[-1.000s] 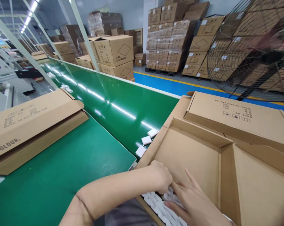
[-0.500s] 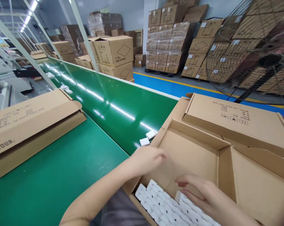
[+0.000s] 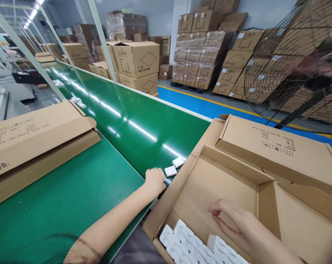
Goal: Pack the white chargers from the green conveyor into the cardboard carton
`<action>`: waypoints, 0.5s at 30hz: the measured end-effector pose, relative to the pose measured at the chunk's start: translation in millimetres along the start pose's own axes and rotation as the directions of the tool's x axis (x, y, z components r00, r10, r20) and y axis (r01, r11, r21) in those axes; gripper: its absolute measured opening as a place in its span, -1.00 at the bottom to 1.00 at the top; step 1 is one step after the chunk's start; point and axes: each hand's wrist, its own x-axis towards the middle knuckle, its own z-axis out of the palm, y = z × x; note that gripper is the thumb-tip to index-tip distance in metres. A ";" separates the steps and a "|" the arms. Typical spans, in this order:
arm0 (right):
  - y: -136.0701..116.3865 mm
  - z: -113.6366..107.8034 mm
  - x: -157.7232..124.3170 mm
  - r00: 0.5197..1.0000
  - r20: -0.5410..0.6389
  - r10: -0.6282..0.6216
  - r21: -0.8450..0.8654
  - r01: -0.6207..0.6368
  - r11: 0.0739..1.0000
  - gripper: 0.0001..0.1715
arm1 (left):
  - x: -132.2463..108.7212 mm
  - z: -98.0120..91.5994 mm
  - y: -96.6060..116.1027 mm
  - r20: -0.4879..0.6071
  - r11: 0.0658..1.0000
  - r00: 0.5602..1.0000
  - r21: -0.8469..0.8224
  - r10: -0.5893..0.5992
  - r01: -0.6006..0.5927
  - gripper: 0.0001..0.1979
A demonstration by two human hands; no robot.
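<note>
My left hand reaches over the edge of the green conveyor belt, fingers curled down on a small white piece that is mostly hidden under them. Two more white pieces lie on the belt just beyond it. My right hand hovers inside the open cardboard box, fingers loosely bent and apart, holding nothing. Below it, rows of white pieces fill the box's near corner. A cardboard divider splits the box in two.
A second open carton lies on the green table at the left. More white pieces sit farther up the belt. A large wire-caged fan stands at the right. Stacked cartons line the back wall.
My left hand has left the box and moved out to the belt, covering the nearest white piece. My right hand has lifted off the rows and drawn right.
</note>
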 end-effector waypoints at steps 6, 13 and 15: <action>13.4 5.7 2.9 0.999 0.033 0.031 -0.002 -0.031 1.000 -0.84 | 20.6 -8.5 17.5 -0.037 0.998 0.998 -0.033 0.051 -0.052 -0.67; 4.6 -14.1 79.9 0.994 -0.016 0.109 -0.437 -0.105 0.893 -0.75 | 46.2 -0.8 49.9 0.000 0.995 1.000 -0.101 0.016 -0.016 -0.68; 6.0 -13.8 113.7 0.989 -0.024 0.144 -0.506 -0.136 0.852 -0.75 | 48.2 -5.0 47.8 0.006 0.992 1.000 -0.128 0.006 -0.005 -0.72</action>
